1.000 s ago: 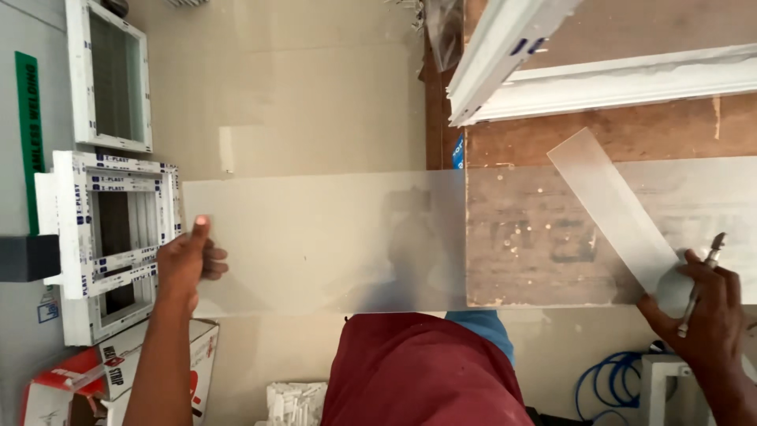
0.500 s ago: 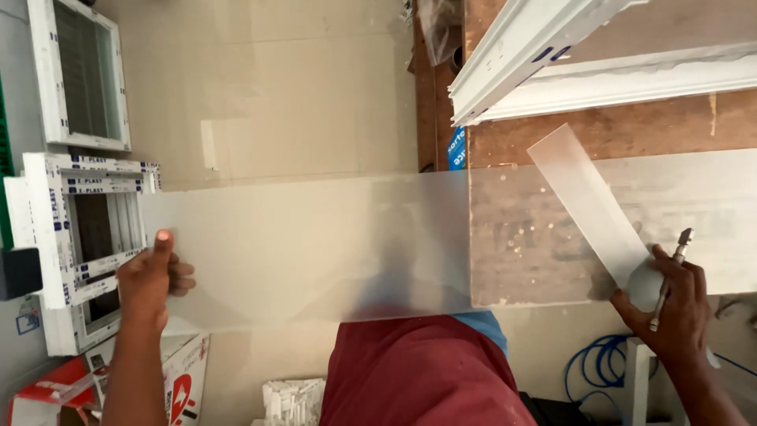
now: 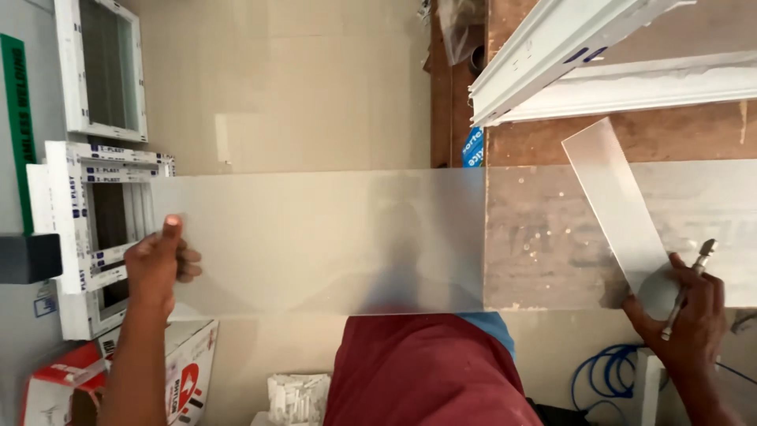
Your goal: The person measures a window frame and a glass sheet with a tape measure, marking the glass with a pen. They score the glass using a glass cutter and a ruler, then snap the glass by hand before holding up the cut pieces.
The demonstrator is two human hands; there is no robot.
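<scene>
A long frosted glass sheet (image 3: 331, 237) lies across the wooden workbench (image 3: 544, 146) and juts out far to the left over the floor. My left hand (image 3: 162, 264) grips its free left end, thumb on top. My right hand (image 3: 682, 304) rests at the bench's near right edge, holding a thin metal glass cutter (image 3: 688, 288) and pressing on the lower end of a narrower frosted glass strip (image 3: 619, 201), which lies slanted on top of the sheet.
White window frame profiles (image 3: 583, 55) lie along the back of the bench. Small white window frames (image 3: 98, 225) lean at the left by a wall. On the tiled floor are a red-and-white carton (image 3: 177, 367), a white bundle (image 3: 296, 394) and a blue hose (image 3: 607, 371).
My left hand has slid left and down along the sheet's free end. The right hand with the cutter stays at the strip's lower end. The view has shifted slightly.
</scene>
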